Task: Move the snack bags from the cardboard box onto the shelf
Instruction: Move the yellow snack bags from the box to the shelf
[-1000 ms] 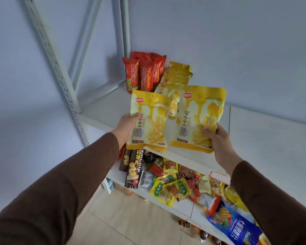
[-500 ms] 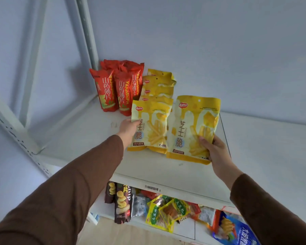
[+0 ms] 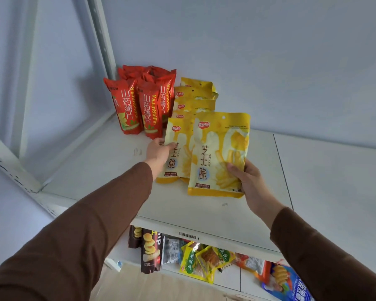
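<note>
Both hands [image 3: 159, 152] [image 3: 246, 181] grip upright yellow snack bags [image 3: 219, 153] above the shelf [image 3: 109, 170].

The shelf [image 3: 313, 181] is bare on the right side of the frame and in front at the left. Red bags [image 3: 139, 105] and yellow bags [image 3: 195, 94] fill the back corner by the white post [image 3: 102, 38]. The wall blocks behind.
</note>
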Action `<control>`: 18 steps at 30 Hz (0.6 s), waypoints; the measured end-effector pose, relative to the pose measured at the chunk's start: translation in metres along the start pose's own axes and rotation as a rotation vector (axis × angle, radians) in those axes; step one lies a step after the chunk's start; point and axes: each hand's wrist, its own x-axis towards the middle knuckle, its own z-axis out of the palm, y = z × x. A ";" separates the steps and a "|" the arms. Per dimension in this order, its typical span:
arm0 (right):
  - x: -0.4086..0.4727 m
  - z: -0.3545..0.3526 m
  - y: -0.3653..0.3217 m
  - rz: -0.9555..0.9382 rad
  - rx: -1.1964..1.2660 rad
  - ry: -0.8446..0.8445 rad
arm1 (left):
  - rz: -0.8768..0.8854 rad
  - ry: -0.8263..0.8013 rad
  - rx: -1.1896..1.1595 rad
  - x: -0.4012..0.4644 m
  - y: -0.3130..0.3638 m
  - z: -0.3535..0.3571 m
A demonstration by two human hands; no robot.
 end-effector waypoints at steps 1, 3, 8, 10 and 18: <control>-0.001 0.006 0.000 0.008 0.009 -0.012 | 0.015 -0.003 0.015 0.000 -0.001 -0.005; -0.004 0.020 0.002 0.042 0.031 -0.029 | 0.038 -0.023 0.065 -0.002 0.000 -0.018; -0.011 0.060 0.023 0.195 0.066 -0.045 | 0.187 -0.058 0.346 -0.014 -0.002 -0.055; -0.012 0.073 0.033 0.248 0.064 -0.021 | 0.255 -0.081 0.494 -0.022 -0.004 -0.069; -0.001 0.095 0.049 0.271 -0.068 0.099 | 0.449 -0.136 0.823 -0.048 -0.010 -0.103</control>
